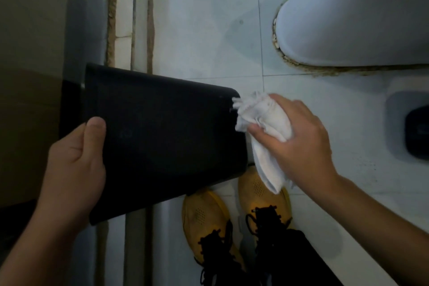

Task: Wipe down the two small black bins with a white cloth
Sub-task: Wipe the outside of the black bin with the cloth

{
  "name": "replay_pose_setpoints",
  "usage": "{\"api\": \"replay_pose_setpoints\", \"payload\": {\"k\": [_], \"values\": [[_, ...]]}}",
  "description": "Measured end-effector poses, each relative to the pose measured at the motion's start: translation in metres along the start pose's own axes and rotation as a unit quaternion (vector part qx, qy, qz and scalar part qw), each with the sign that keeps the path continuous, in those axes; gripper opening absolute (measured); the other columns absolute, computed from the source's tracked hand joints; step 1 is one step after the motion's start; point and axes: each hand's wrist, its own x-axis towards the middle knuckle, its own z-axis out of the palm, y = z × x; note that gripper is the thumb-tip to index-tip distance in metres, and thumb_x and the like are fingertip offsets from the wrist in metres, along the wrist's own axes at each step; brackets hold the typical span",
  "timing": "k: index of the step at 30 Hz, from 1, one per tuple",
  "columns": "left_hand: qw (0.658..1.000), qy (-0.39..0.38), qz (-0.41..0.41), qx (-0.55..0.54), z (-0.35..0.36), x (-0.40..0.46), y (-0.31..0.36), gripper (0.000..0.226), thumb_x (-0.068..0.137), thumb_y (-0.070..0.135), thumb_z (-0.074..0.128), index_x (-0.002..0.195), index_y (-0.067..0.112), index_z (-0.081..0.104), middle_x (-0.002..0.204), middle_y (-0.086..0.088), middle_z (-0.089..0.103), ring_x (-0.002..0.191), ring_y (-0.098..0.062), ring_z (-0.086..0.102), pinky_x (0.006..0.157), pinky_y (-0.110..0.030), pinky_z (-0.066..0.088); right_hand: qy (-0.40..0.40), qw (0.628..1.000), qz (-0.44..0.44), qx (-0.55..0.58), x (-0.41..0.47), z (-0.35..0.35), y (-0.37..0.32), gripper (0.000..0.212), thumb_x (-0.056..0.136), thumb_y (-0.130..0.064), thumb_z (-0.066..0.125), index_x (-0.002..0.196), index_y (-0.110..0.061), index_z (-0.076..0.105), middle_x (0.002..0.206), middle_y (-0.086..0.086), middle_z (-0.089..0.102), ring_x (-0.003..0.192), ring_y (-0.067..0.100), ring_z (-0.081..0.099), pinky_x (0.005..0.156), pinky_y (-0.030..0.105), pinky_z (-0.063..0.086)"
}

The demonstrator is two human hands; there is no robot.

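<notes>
A small black bin (162, 137) lies tipped on its side in the air above the floor, its wide side facing me. My left hand (76, 165) grips its left end, thumb on the top face. My right hand (299, 137) holds a bunched white cloth (264, 127) against the bin's right end. The cloth's loose tail hangs down below my palm. A second dark object (417, 132) sits in a recess at the right edge; only part of it shows, so I cannot tell what it is.
A white toilet base (348, 18) fills the upper right on the pale tiled floor (209, 30). My two yellow shoes (232, 216) with black laces stand under the bin. A door frame and wall (34, 53) run along the left side.
</notes>
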Motion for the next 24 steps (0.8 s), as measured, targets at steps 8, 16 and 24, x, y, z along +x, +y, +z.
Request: {"api": "replay_pose_setpoints", "payload": {"k": [8,16,24], "values": [[0.999,0.016,0.003,-0.032,0.001,-0.001,0.0,0.049,0.1,0.046,0.033,0.084,0.01,0.063,0.083,-0.015,0.064,0.076,-0.031,0.063,0.064,-0.039,0.05,-0.012,0.98,-0.18,-0.086,-0.013,0.015,-0.007,0.06,0.09,-0.063,0.06,0.128,-0.016,0.067,0.09,0.004,0.06,0.079,0.025,0.058,0.067,0.041,0.041],[0.998,0.034,0.02,-0.052,0.001,0.003,-0.007,0.045,0.099,0.048,0.035,0.073,0.019,0.058,0.069,-0.005,0.06,0.067,-0.026,0.06,0.058,-0.04,0.05,-0.027,0.985,-0.092,-0.147,0.07,0.049,-0.004,0.055,0.088,-0.067,0.055,0.123,-0.027,0.064,0.092,0.003,0.059,0.081,0.027,0.058,0.071,0.034,0.03],[0.997,0.04,0.033,-0.05,0.0,0.002,-0.009,0.044,0.097,0.049,0.035,0.074,0.022,0.06,0.065,0.002,0.063,0.061,-0.015,0.062,0.053,-0.028,0.051,-0.012,0.994,-0.035,-0.107,0.084,0.003,0.008,0.051,0.091,-0.066,0.05,0.125,-0.029,0.06,0.095,0.001,0.061,0.085,0.024,0.058,0.079,0.044,0.048]]}}
